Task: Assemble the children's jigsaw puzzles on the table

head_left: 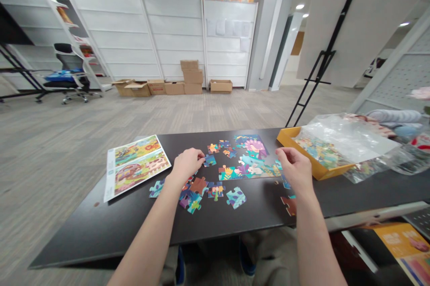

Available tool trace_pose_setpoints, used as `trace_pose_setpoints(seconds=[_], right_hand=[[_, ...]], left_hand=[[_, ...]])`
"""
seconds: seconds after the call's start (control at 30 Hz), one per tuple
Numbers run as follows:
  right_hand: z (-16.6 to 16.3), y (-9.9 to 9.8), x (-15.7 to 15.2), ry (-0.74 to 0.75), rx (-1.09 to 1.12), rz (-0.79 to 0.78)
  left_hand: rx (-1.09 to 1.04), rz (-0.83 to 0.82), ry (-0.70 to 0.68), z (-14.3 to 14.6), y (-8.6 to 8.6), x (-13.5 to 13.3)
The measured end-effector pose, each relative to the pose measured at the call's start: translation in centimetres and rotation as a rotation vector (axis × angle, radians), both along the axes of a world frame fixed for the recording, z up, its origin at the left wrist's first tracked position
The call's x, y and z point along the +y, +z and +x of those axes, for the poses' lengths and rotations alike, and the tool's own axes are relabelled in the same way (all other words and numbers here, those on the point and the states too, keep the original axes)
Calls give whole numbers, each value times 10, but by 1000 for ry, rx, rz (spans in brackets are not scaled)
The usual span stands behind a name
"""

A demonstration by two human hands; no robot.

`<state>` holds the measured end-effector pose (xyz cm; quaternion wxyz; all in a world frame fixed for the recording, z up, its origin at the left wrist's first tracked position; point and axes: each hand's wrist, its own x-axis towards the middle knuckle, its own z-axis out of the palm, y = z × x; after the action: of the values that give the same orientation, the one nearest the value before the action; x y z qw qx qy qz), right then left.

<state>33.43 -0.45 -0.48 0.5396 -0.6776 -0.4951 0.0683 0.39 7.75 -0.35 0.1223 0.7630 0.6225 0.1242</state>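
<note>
My left hand [187,163] rests on the dark table [101,227] with fingers curled, its fingertips pinching a small blue puzzle piece [210,160]. My right hand [295,168] hovers with curled fingers at the right edge of the partly joined colourful puzzle [250,160]; what it holds, if anything, is hidden. Several loose pieces [201,189] lie scattered just in front of my left hand, and one teal piece [236,197] lies apart from them. A brown piece [289,204] sits beside my right wrist.
A printed picture sheet [136,163] lies at the table's left. A yellow box tray [316,167] with clear plastic wrap [349,140] stands at the right. An easel with a white board [336,30] rises behind it. Cardboard boxes [188,80] and an office chair [69,75] stand far back.
</note>
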Motion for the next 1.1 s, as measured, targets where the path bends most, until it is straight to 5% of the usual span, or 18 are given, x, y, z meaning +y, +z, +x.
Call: trace_pose_setpoints(seconds=[0.2,0.4,0.57,0.83,1.1], right_hand=[[18,0,-3,-24,203,90],[30,18,-16,150,847,301],[44,22,-26,211,1007,328],[59,11,-31,19,798,311],[83,-13,-37,-212,-4,-87]], left_hand=[[-11,56,-10,-6,12,0],[-175,-115,-414,21,40,-31],[45,-170,-551,62,47,-65],[226,-190,-546,92,55,-81],[349,-245,-577,105,56,-79]])
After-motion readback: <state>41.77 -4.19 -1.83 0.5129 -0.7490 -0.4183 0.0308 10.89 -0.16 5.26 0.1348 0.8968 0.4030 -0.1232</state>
